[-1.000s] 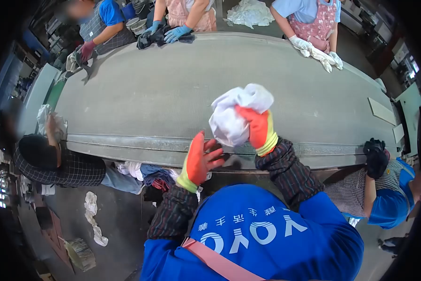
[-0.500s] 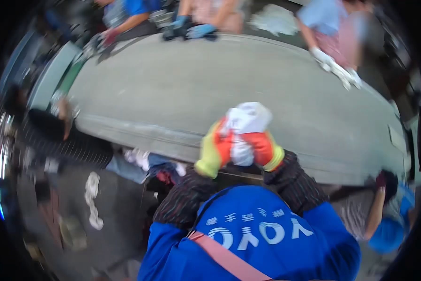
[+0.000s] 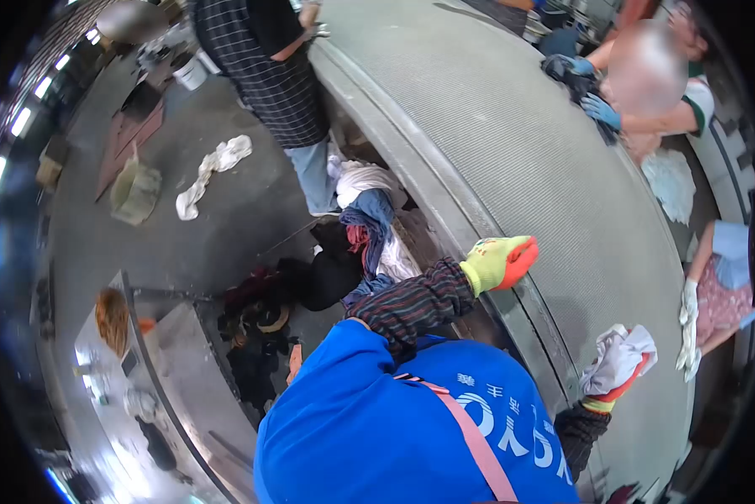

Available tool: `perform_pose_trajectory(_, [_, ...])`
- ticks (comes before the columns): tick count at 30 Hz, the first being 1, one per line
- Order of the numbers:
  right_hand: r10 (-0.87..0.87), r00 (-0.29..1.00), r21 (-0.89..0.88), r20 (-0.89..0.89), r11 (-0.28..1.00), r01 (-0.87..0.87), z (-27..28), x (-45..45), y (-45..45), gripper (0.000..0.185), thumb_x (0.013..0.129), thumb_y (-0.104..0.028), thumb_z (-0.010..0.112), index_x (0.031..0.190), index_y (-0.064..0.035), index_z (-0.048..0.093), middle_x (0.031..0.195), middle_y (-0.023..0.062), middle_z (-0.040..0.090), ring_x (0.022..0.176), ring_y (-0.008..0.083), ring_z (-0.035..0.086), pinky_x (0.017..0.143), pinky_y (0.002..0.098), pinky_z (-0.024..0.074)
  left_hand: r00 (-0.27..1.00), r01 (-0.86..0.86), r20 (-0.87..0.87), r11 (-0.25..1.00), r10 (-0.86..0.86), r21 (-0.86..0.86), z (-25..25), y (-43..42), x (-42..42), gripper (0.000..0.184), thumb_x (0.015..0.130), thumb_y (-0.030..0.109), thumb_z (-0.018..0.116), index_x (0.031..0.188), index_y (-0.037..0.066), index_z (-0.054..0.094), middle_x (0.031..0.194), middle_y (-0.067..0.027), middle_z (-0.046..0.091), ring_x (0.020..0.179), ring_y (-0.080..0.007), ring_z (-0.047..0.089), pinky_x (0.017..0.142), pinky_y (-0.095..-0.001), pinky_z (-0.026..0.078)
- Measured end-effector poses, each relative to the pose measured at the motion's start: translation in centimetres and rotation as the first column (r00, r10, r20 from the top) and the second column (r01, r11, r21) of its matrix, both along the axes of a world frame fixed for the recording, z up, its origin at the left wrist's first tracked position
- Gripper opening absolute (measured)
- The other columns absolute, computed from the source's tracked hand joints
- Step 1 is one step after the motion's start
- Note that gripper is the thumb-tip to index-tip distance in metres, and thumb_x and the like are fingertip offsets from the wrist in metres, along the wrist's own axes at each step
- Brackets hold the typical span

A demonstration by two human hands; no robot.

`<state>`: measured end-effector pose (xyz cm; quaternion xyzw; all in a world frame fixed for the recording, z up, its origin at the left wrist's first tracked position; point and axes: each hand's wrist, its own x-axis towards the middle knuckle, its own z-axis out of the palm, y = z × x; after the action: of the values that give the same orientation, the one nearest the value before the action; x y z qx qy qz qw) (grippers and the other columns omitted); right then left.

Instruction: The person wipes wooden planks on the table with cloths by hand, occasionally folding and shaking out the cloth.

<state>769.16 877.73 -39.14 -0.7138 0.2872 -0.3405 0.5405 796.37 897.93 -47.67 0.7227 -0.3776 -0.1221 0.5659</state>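
My left hand (image 3: 502,262), in a yellow glove with orange fingers, hovers over the near metal edge of the conveyor belt (image 3: 478,151). Its fingers are curled together and no item shows in them. To the right, over the belt, my right hand (image 3: 614,395) wears the same kind of glove. It is closed on a bunched white cloth (image 3: 619,357), which covers most of the palm and part of the fingers.
Below the belt's edge lies a heap of clothes (image 3: 369,218). A twisted white cloth (image 3: 213,176) and a bin (image 3: 135,191) are on the floor. A person in a checked apron (image 3: 264,76) stands at the belt; gloved co-workers stand across it. A metal-edged container (image 3: 167,378) is lower left.
My view has swung left. Both hands held the white cloth together before; now the left has let go and moved away, while the right keeps the cloth.
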Motion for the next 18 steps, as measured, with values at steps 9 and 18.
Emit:
perform_pose_trajectory(9, [-0.048, 0.955, -0.042, 0.291, 0.997, 0.062, -5.2, -3.4, -0.6, 0.023, 0.099, -0.020, 0.068, 0.118, -0.0082, 0.068, 0.115, 0.0078, 0.073, 0.109, 0.0213, 0.069, 0.092, 0.0383, 0.0565, 0.916, -0.018, -0.400, 0.994, -0.027, -0.107, -2.7, -0.2, 0.0, 0.038, 0.109, 0.020, 0.062, 0.140, -0.001, 0.062, 0.105, -0.0019, 0.071, 0.084, -0.0096, 0.065, 0.066, -0.0257, 0.054])
perform_pose_trajectory(18, [-0.298, 0.655, 0.389, 0.695, 0.921, 0.006, -1.9, -6.9, 4.0, 0.043, 0.094, -0.015, 0.072, 0.135, -0.0070, 0.063, 0.128, 0.0110, 0.069, 0.123, 0.0230, 0.065, 0.109, 0.0395, 0.0501, 0.980, 0.062, -0.186, 0.998, -0.065, -0.019, -4.8, -1.7, 2.0, 0.047, 0.109, 0.034, 0.059, 0.142, 0.000, 0.061, 0.104, -0.0085, 0.071, 0.082, -0.0147, 0.068, 0.062, -0.0271, 0.054])
